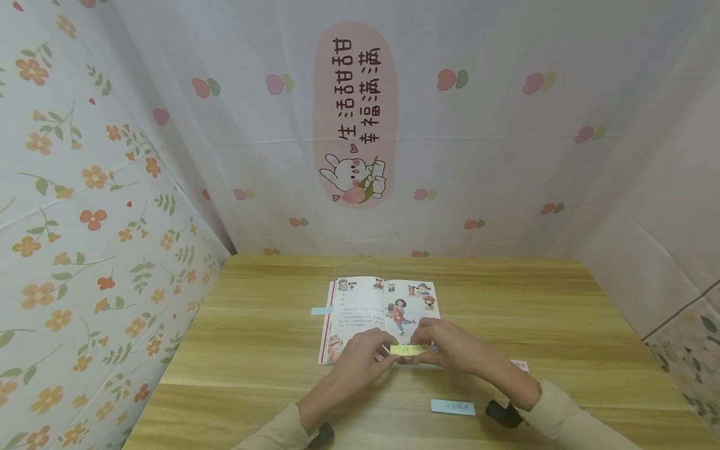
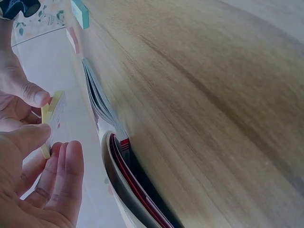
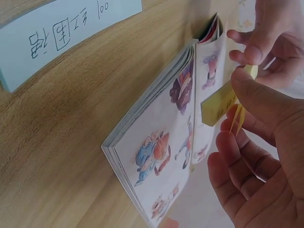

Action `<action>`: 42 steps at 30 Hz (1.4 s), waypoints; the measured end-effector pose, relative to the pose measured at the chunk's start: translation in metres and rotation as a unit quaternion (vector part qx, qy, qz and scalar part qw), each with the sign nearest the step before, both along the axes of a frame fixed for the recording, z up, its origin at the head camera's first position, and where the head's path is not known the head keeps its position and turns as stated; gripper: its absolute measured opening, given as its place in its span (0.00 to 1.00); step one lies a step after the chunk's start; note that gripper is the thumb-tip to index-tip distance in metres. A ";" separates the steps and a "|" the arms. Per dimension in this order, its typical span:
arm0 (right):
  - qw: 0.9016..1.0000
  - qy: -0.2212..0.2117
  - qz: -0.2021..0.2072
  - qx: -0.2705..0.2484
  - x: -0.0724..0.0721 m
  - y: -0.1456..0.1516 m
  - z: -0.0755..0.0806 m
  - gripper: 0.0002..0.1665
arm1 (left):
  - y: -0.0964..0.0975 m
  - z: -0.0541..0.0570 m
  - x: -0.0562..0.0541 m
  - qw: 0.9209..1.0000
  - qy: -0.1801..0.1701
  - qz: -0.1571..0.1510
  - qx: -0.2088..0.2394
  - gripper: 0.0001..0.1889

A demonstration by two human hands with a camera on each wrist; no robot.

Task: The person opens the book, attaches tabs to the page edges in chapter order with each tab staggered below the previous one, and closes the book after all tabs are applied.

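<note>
A yellow sticky note pad with handwriting is held above the lower part of an open picture book. My left hand pinches the pad's left end between thumb and fingers. At its other end, my right hand pinches it too. The right wrist view shows a thin yellow sheet standing away from the pad at the right fingers; whether it is fully separate is unclear. A pale blue sticky tab sticks out from the book's left edge.
A light blue sticky note pad with handwriting lies on the wooden table, near the right wrist. A pink pad is partly hidden behind the right forearm. A printed curtain hangs behind the table.
</note>
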State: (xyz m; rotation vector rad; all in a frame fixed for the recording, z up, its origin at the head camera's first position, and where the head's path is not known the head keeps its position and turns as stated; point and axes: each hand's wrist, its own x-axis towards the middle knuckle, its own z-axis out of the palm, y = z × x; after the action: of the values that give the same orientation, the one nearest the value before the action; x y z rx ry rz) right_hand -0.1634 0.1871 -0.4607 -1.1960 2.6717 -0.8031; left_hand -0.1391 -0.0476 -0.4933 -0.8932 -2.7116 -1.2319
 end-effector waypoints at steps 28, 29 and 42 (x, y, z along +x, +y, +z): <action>1.000 -0.003 -0.006 0.002 0.001 -0.001 0.001 0.09 | -0.003 0.000 0.001 1.000 -0.006 0.004 -0.004 0.09; 1.000 -0.003 -0.006 0.002 0.001 -0.001 0.001 0.09 | -0.003 0.000 0.001 1.000 -0.007 0.004 -0.004 0.09; 1.000 0.005 0.005 0.004 0.002 -0.001 0.002 0.07 | -0.004 0.000 0.002 1.000 -0.005 0.001 -0.001 0.09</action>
State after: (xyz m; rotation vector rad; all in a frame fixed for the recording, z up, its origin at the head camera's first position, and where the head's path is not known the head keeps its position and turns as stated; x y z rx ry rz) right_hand -0.1619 0.1858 -0.4589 -1.2128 2.6716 -0.7881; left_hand -0.1371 -0.0512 -0.4933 -0.8871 -2.7204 -1.2379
